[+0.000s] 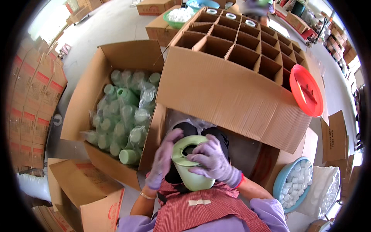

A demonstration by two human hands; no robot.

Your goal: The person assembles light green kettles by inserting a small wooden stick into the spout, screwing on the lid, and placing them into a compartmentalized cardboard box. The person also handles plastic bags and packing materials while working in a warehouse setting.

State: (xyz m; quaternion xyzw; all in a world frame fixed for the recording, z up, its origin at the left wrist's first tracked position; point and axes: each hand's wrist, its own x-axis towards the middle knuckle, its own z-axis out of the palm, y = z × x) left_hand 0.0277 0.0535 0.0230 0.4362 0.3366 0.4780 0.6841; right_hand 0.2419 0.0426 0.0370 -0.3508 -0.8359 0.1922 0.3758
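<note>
A pale green plastic bottle (191,170) lies tilted in my lap, its round open mouth facing up. My left hand (164,158), in a purple glove, grips the bottle's left side. My right hand (214,160), also gloved, lies across its top, fingers at the mouth's rim. To my left stands an open cardboard box (87,96) filled with several more green bottles in clear plastic wrap (123,112). In front of me is a large carton with cardboard dividers (232,89); a few far cells hold white-topped items (231,16).
A red round lid (306,91) leans on the divided carton's right edge. A blue basin of white caps (295,183) sits at my right beside a white bag (324,189). Flat printed cartons (33,100) stack at left. A green bowl (176,17) stands on far boxes.
</note>
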